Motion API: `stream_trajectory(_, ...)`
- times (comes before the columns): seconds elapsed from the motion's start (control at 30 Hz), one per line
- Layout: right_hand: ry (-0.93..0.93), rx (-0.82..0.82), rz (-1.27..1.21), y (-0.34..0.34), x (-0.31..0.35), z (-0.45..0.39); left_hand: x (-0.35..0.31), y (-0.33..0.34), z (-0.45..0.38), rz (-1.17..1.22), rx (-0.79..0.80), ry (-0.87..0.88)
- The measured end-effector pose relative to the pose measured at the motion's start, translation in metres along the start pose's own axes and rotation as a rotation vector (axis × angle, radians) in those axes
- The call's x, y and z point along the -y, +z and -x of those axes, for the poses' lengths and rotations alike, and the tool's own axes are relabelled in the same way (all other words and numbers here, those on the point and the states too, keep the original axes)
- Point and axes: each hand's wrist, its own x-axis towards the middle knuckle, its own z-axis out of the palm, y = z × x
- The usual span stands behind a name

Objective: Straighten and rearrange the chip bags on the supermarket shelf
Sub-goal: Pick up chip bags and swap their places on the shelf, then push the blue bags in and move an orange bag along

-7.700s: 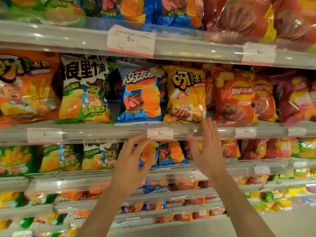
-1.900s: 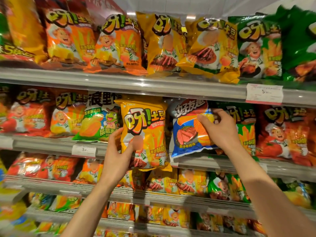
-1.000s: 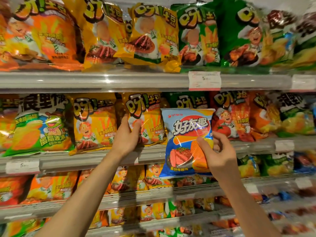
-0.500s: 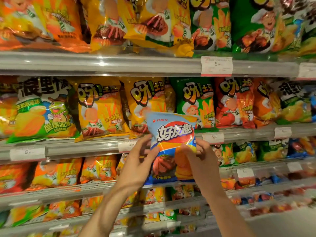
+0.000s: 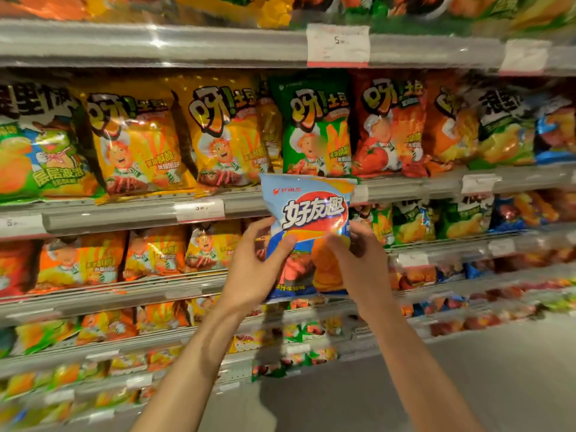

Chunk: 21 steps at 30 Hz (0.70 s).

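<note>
A blue chip bag [image 5: 307, 210] with white lettering is held upright in front of the shelves, off any shelf. My left hand [image 5: 254, 269] grips its left edge and my right hand [image 5: 358, 266] grips its right edge. Behind it, on the shelf at eye height [image 5: 124, 215], stand two yellow bags [image 5: 134, 145] [image 5: 224, 135], a green bag [image 5: 314, 126] and a red tomato bag [image 5: 389, 126], all upright and facing out. The blue bag's lower part is partly covered by my fingers.
A green-and-white frog bag [image 5: 37, 145] stands at the far left of the same shelf. Orange bags [image 5: 78, 260] fill the shelf below. More blue bags [image 5: 554, 129] sit at the far right. Price tags [image 5: 338, 45] hang on the shelf rails. Grey floor [image 5: 467, 385] lies lower right.
My left hand let go of the yellow bag on the shelf and took the blue bag's left edge. Both hands lowered the blue bag away from the shelf; the view shifted right.
</note>
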Motion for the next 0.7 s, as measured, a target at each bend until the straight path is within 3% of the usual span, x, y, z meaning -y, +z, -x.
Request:
stream_trajectory(0.23, 0.048, -0.014, -0.06, -0.139, -0.027, -0.013, -0.038, 0.13, 0.027, -0.048, -0.018, 0.058)
stream_trajectory(0.47, 0.104, -0.143, -0.016, -0.291, -0.047, -0.017, -0.08, 0.272, 0.043, -0.07, 0.124, 0.098)
stream_trajectory(0.7, 0.095, -0.24, -0.012, -0.4, -0.064, -0.053, -0.114, 0.387, 0.021, -0.035, 0.215, 0.157)
